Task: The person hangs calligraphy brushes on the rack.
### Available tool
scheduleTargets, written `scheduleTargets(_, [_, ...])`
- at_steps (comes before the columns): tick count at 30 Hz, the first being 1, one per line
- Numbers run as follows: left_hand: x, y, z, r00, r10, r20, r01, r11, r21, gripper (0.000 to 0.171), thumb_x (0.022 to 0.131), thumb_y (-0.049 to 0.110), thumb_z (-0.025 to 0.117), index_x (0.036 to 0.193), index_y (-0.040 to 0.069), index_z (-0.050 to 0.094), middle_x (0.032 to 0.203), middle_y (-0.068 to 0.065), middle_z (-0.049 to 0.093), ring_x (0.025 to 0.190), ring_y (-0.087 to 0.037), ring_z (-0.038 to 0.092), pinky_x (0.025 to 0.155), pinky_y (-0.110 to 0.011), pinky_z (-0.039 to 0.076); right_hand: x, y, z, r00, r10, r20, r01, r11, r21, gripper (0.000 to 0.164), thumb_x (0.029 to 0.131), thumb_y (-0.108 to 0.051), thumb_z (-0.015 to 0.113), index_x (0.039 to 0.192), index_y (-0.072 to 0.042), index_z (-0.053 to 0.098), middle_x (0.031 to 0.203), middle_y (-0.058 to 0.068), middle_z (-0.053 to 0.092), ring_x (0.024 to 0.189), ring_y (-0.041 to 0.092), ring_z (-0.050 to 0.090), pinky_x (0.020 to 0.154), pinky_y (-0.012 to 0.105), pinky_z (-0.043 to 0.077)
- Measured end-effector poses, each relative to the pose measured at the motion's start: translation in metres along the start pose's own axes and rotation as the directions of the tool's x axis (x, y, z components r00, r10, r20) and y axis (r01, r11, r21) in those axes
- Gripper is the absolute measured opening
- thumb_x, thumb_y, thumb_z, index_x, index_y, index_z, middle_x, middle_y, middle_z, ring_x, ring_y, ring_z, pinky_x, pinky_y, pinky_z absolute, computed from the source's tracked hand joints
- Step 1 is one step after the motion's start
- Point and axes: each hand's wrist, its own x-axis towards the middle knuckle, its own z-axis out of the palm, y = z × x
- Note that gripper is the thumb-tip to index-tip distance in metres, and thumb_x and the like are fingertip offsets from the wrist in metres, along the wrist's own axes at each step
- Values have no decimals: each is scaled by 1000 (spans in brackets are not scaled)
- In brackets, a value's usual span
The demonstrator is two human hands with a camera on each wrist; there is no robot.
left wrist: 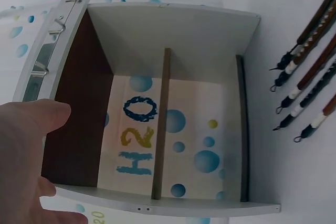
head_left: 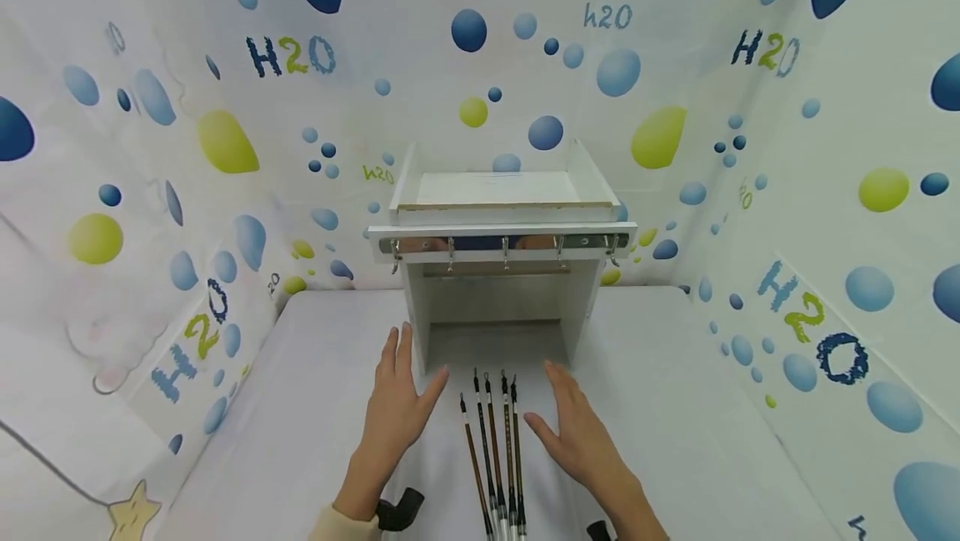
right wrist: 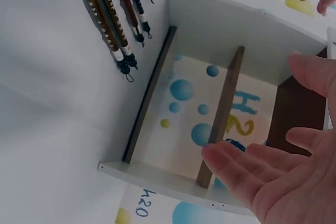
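The left hand (head_left: pixel 395 408) and right hand (head_left: pixel 581 433) spread apart; thumbs (head_left: pixel 433 389) angled inward

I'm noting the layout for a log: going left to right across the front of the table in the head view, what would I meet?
Left hand, five brushes, right hand.

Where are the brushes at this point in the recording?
In the head view, the five brushes lie on the table at lower centre, between the left hand and the right hand, just in front of the white shelf.

White shelf (head_left: pixel 504 216), brown-and-black brushes (head_left: pixel 494 441)
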Motion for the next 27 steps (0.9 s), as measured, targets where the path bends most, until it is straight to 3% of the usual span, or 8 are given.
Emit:
scheduleTargets(3, [13, 2, -1, 999, 6, -53, -9, 998, -57, 88, 95, 44, 64, 161, 9, 16, 163, -24, 21, 146, -47, 33, 100, -65, 46, 0, -1, 1, 1000, 16, 22, -17, 999, 33, 83, 93, -35, 70, 158, -9, 25, 159, 18, 37, 144, 36, 42, 111, 52, 41])
scheduleTargets(5, [20, 1, -1, 995, 26, -98, -35, 995, -97, 87, 95, 40, 65, 160, 8, 18, 161, -24, 25, 146, -45, 34, 105, -64, 42, 0, -2, 2, 998, 37, 44, -40, 997, 66, 83, 94, -34, 69, 158, -9, 23, 159, 17, 35, 138, 35, 50, 108, 50, 45])
scheduleTargets(10, [35, 0, -1, 983, 22, -182, -54, 983, -173, 85, 94, 33, 66, 159, 5, 20, 159, -23, 29, 148, -40, 33, 113, -58, 37, -5, -4, 10, 993, 78, 91, -89, 989, 120, 85, 93, -32, 70, 159, -10, 20, 159, 17, 34, 109, 28, 68, 89, 42, 57])
scheduleTargets(13, [43, 0, -1, 982, -18, -190, -20, 980, -199, 85, 94, 33, 66, 159, 5, 19, 158, -23, 29, 148, -39, 32, 114, -57, 36, -10, -5, 16, 990, 86, 108, -101, 986, 136, 86, 92, -29, 72, 158, -8, 21, 155, 19, 36, 98, 23, 68, 77, 34, 58])
scheduleTargets(17, [55, -2, -1, 982, -56, -178, 16, 977, -215, 86, 94, 34, 65, 159, 5, 17, 158, -24, 29, 148, -39, 32, 115, -56, 36, -15, -5, 25, 987, 97, 130, -120, 977, 177, 88, 90, -25, 74, 158, -7, 21, 149, 21, 38, 86, 17, 63, 62, 23, 49])
scheduleTargets(23, [73, -4, 0, 980, -103, -170, 54, 962, -268, 85, 94, 32, 64, 159, 6, 17, 156, -26, 28, 144, -42, 35, 113, -59, 36, -19, -1, 40, 980, 116, 160, -146, 969, 197, 83, 92, -27, 71, 157, -7, 23, 137, 18, 44, 70, 0, 45, 55, 20, 42])
scheduleTargets(27, [83, -7, 4, 976, -136, -169, 85, 957, -279, 82, 93, 33, 64, 158, 4, 21, 154, -27, 30, 142, -43, 37, 111, -60, 38, -22, 3, 49, 973, 137, 186, -173, 965, 196, 80, 93, -28, 70, 156, -5, 26, 130, 19, 48, 66, 0, 43, 56, 21, 42])
